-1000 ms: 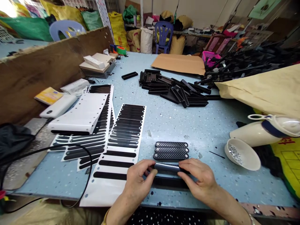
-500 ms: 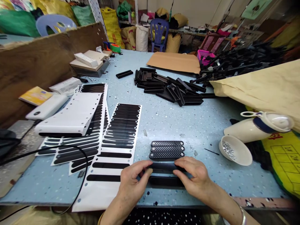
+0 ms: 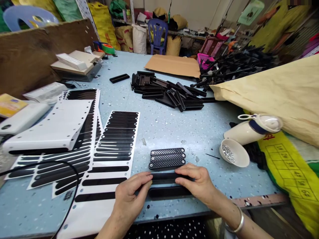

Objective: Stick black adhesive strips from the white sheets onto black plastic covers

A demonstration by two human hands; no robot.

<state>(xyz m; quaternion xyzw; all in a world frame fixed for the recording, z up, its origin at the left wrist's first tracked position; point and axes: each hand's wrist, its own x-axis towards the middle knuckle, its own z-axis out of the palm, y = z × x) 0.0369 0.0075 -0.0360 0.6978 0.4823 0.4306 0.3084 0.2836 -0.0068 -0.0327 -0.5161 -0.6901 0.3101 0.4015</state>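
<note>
Between my hands, near the table's front edge, is a slim black strip [image 3: 163, 177]. My left hand [image 3: 129, 196] pinches its left end with thumb and fingers, and my right hand [image 3: 196, 182] grips the right end the same way. Directly below it on the table lies a dark flat bar [image 3: 169, 192], its right end close under my right hand. Just beyond the strip, three black bars [image 3: 167, 158] with a cross-hatched face and shiny screw heads at their ends lie side by side. To the left is a white sheet [image 3: 99, 209] bearing rows of black rounded strips.
Farther back are a heap of black bars [image 3: 171, 93] and a cardboard sheet [image 3: 173, 65]. On the right stand a white bowl [image 3: 243, 156] of small metal pieces and a cream bottle [image 3: 239, 134]. A black cable [image 3: 72, 199] crosses the left side. A person [image 3: 279, 28] is at upper right.
The view has swung right, so the table's contents sit farther left in the picture. A person has come into view at upper right. Both hands keep hold of the strip's ends.
</note>
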